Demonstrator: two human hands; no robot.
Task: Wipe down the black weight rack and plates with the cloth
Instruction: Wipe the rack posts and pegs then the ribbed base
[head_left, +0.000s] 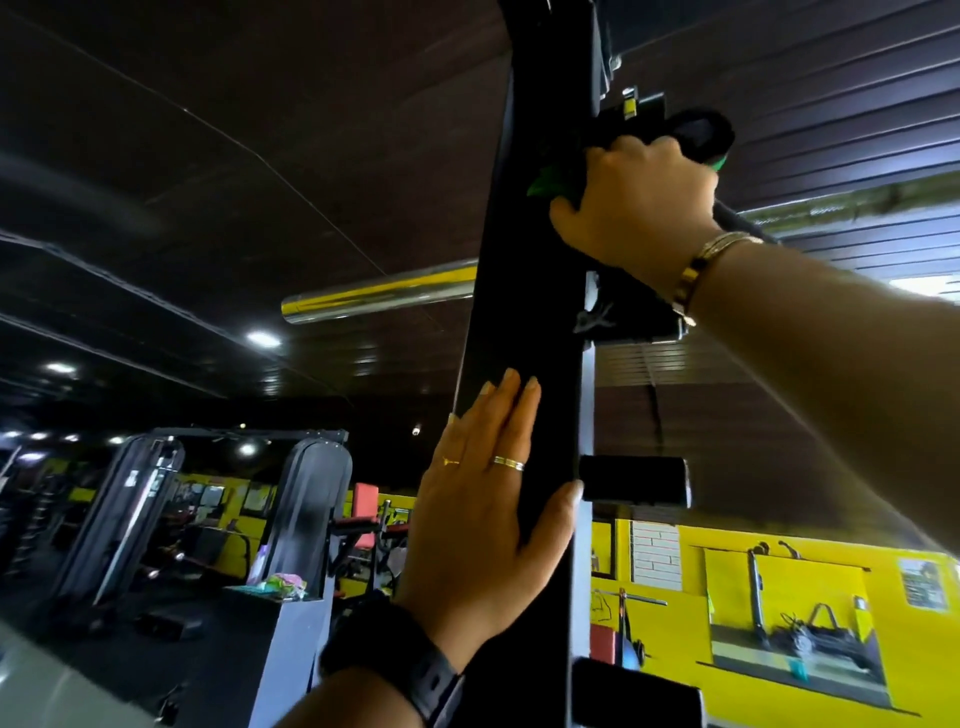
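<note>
Black weight rack upright (524, 312), a flat-faced matte metal post, runs bottom to top through the centre of the view. Left hand (483, 509) is released, flat on the near face of the post, fingers straight, thumb hooked round the right edge. Right hand (639, 202) is higher up, fingers curled, grasping a green cloth (548, 182) bunched against the post's right side beside a black bracket; a bit of green also shows past the knuckles. Short black cylindrical peg (634, 480) sticks out right of the post, just beside the left thumb. Shiny chrome bar (379, 293) projects left from the post. Black strap watch (395, 660) on left wrist, gold bracelet (701, 270) on right. Glossy yellow wall (779, 571) far right.
</note>
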